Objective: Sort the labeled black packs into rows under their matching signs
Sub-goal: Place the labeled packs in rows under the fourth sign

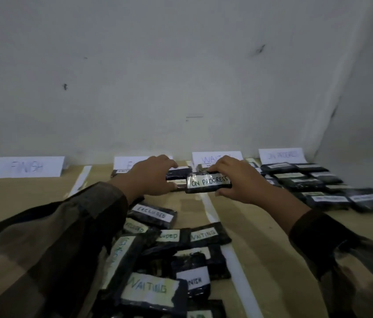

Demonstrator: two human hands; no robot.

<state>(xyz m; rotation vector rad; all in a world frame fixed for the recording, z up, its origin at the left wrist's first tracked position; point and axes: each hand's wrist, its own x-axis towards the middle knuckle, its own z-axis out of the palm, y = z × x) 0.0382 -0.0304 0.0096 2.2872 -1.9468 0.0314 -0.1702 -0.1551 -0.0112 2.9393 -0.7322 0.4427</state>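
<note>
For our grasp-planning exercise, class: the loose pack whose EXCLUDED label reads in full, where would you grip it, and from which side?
Pinch the EXCLUDED pack across its narrow width, thumb on the near long edge, fingers on the far one, from above. It lies label up atop its neighbours, so both long edges look free, while the left sleeve crowds its left end.

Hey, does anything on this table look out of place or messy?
Yes. The near pile of packs is jumbled, overlapping at odd angles, one pack turned sideways. The right hand holds an ON PROGRESS pack by the WAITING sign, not yet in its own row.
</note>
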